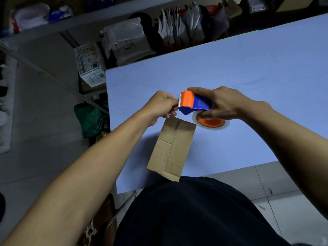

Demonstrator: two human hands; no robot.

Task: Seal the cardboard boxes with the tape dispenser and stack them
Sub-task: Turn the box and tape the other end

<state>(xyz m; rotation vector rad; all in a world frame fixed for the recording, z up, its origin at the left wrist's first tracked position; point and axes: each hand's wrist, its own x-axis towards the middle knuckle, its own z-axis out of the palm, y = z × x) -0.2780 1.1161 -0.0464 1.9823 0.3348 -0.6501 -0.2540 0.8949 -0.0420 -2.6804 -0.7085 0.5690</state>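
Cardboard box (pixel 171 150) on table (pixel 248 71), tape dispenser (pixel 195 102) just behind.

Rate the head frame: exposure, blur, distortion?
Head view: dim overall, the shelves murky; the pale blue table is the brightest area, without glare. Both hands, left and right, the tape dispenser and the cardboard box look sharp. Wide-angle bending curves the table edges.
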